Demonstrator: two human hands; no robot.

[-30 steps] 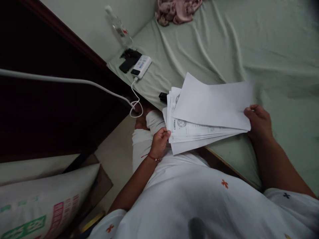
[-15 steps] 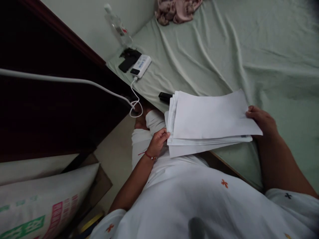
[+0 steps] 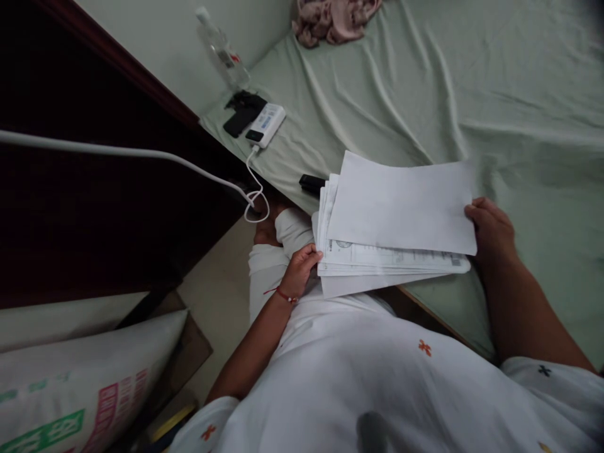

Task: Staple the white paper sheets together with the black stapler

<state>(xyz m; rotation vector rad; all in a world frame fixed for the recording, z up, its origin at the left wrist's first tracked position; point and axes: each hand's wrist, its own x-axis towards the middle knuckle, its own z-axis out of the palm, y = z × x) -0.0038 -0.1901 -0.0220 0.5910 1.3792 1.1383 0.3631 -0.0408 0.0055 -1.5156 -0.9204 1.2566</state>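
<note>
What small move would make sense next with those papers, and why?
The right hand might ease the top sheet toward the body, squaring it with the stack: it sits askew, leaving print exposed, while the left hand pinches the stack's edge.

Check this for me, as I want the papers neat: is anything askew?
Yes: the blank-faced white top sheet sits crooked over the printed white pages, baring their left and lower edges. I see no spill.

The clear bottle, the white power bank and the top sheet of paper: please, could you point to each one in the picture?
Clear bottle [image 3: 228, 58]: head view, middle of its body.
White power bank [image 3: 269, 120]: head view, its upper face.
Top sheet of paper [image 3: 403, 206]: head view, its blank middle.
</note>
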